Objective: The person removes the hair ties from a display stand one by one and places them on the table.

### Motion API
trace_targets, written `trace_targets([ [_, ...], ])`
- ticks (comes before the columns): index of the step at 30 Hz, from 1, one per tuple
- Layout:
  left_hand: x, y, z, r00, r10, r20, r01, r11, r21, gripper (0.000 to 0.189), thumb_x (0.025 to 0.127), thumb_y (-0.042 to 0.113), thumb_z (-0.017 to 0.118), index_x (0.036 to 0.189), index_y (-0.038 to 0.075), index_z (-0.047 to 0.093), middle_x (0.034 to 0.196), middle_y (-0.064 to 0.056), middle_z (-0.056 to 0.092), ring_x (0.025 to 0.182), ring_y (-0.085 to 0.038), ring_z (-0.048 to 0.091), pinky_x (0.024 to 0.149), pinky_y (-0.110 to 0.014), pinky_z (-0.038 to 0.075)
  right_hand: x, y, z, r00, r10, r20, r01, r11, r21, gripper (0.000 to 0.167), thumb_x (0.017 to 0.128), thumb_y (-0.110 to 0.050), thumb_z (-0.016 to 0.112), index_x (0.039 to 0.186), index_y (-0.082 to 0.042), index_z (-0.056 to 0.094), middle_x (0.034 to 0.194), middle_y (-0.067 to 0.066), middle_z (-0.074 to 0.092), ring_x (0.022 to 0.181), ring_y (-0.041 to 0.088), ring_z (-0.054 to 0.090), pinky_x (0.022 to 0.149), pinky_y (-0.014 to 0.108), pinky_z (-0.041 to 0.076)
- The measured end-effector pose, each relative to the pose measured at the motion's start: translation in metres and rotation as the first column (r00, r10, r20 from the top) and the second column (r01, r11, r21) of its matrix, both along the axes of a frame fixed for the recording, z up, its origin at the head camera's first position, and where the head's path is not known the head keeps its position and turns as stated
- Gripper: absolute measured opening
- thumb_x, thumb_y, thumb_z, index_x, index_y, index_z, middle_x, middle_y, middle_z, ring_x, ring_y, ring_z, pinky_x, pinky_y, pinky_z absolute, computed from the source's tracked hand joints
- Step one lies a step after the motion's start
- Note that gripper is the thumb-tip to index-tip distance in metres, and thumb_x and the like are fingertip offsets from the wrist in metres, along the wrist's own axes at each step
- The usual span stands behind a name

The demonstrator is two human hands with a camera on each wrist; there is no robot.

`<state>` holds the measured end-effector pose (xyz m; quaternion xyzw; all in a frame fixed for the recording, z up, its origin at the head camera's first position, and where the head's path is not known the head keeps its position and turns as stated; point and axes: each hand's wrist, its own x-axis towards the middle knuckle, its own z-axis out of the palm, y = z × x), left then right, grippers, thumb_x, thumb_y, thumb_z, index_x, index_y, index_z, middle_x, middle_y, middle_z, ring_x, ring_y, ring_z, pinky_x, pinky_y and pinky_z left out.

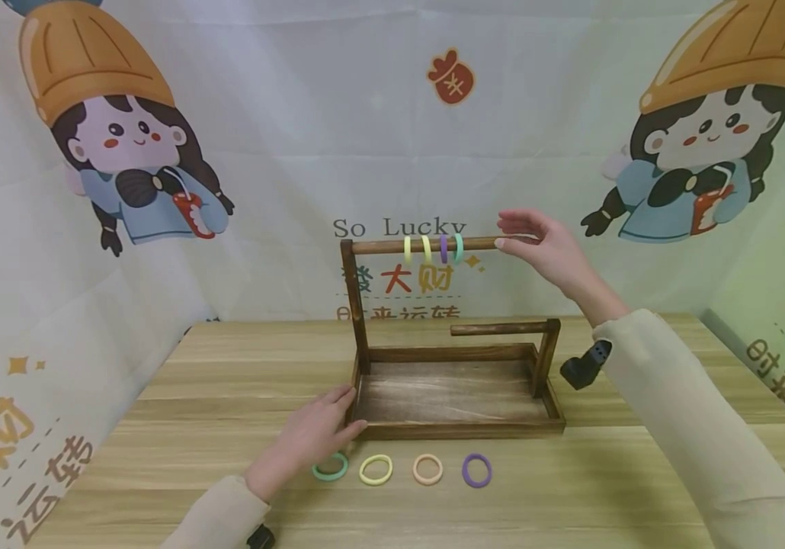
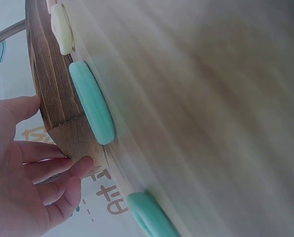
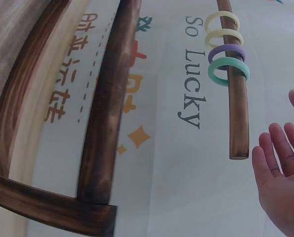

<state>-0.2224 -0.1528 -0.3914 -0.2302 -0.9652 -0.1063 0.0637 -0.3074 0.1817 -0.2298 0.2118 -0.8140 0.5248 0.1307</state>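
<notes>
The rack (image 1: 461,431) is dark-stained wood — smooth, visibly grained, faintly satin. Under it, the tabletop (image 1: 228,381) looks like pale, streaky, smooth wood. Rings (image 1: 464,470) at 6 o'clock are matt and smooth, material unclear. The backdrop (image 1: 379,152) at 12 o'clock — matt printed cloth, lightly creased.

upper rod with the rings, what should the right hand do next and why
Probably lower the right hand to the purple ring on the table: four rings hang on the upper rod, the hand looks empty beside its free end, and this ring lies in front of the tray.
</notes>
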Motion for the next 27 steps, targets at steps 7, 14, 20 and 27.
trace_targets([
  [7, 0.0, 0.0, 0.001, 1.0, -0.005, -0.008, 0.005, 1.0, 0.003, 0.06, 0.086, 0.038, 0.054, 0.123, -0.009, 0.046, 0.127, -0.021, 0.043, 0.113, -0.036, 0.042, 0.093, -0.044, 0.035, -0.014, -0.012, 0.008, 0.996, 0.077, -0.053, -0.07, 0.989, 0.127, 0.052, 0.081, -0.018, 0.065, 0.127, -0.002, 0.044, 0.124, 0.012, 0.047, 0.115, 0.024, 0.04, 0.097, 0.037, 0.029],
  [14, 0.0, 0.0, 0.0, 1.0, -0.009, -0.01, 0.009, 1.0, -0.01, 0.06, 0.087, 0.038, 0.053, 0.123, -0.009, 0.045, 0.127, -0.021, 0.042, 0.113, -0.035, 0.042, 0.093, -0.044, 0.035, -0.025, -0.022, 0.009, 0.992, 0.126, -0.012, -0.119, 0.963, 0.243, 0.052, 0.08, -0.018, 0.066, 0.126, -0.004, 0.045, 0.125, 0.013, 0.046, 0.116, 0.027, 0.037, 0.097, 0.041, 0.028],
  [20, 0.0, 0.0, 0.001, 1.0, -0.004, 0.001, 0.004, 1.0, 0.002, 0.06, 0.087, 0.038, 0.053, 0.124, -0.009, 0.045, 0.128, -0.021, 0.042, 0.114, -0.035, 0.042, 0.093, -0.044, 0.034, -0.03, -0.029, 0.012, 0.992, 0.121, 0.022, -0.121, 0.934, 0.337, 0.053, 0.079, -0.014, 0.066, 0.126, -0.002, 0.044, 0.124, 0.013, 0.045, 0.115, 0.03, 0.038, 0.089, 0.041, 0.037],
  [27, -0.001, 0.001, 0.0, 1.0, -0.001, 0.005, 0.001, 1.0, 0.0, 0.06, 0.087, 0.038, 0.053, 0.124, -0.009, 0.044, 0.128, -0.021, 0.041, 0.114, -0.036, 0.041, 0.094, -0.044, 0.033, -0.03, -0.034, 0.012, 0.991, 0.124, 0.049, -0.133, 0.906, 0.401, 0.053, 0.077, -0.01, 0.066, 0.124, 0.001, 0.044, 0.12, 0.016, 0.045, 0.107, 0.028, 0.044, 0.082, 0.039, 0.043],
])
